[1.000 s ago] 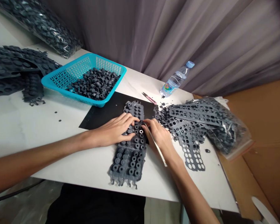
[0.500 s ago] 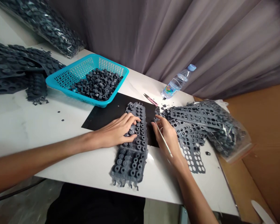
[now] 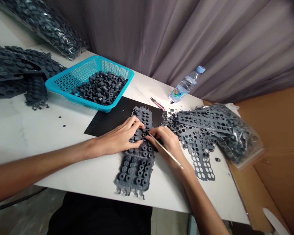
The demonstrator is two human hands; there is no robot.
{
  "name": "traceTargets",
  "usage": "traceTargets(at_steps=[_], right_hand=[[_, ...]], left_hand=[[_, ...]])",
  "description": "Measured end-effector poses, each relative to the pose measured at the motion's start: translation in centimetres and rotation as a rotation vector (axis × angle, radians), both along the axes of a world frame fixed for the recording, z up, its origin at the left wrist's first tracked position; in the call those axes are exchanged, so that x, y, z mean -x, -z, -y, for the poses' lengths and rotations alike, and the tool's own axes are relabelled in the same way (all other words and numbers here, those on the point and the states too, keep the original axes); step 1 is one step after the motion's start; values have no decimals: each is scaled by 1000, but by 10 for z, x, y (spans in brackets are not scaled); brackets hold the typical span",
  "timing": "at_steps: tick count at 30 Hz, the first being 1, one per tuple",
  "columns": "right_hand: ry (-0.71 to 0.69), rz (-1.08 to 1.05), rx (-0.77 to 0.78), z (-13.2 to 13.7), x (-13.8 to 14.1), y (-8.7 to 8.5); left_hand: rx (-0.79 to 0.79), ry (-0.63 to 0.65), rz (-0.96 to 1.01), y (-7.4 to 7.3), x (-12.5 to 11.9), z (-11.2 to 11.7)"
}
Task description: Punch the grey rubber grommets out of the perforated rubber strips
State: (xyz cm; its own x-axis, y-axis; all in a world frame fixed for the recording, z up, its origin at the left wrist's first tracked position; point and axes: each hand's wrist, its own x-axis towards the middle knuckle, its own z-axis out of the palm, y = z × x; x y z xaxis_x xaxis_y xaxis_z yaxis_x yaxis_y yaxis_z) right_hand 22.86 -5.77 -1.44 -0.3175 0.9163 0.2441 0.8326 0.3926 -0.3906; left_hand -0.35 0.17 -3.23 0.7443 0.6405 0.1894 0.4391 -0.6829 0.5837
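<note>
Spreading beneath the studded gray sheet [image 3: 134, 162], the white table [image 3: 75, 173] also bears a black mat [image 3: 95, 125] under that sheet's far part and, beyond it to the left, a blue basket [image 3: 107, 108] of loose gray pieces [image 3: 105, 86]. The sheet lies between and partly under the hands: the left hand [image 3: 122, 135] rests on its left side, thumb and forefinger spread apart, while the right hand [image 3: 168, 140], over its right edge, grips a slim white tool [image 3: 167, 151].

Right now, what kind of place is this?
Maybe a small workshop: there's a blue basket of little dark parts, a big bag packed with more, and the left hand on a knobbly sheet.
</note>
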Motion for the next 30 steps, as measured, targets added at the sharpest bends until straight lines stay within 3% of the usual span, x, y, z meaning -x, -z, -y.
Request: traceTargets(at_steps=[6, 18, 30], right_hand=[[-30, -8, 7, 1, 3, -4], [-57, 13, -74, -5, -3, 14], [-30, 105, 25, 4, 3, -1]], left_hand=[[1, 8, -4, 0, 0, -1], [-85, 47, -101, -3, 0, -2], [-260, 89, -206, -8, 2, 1]])
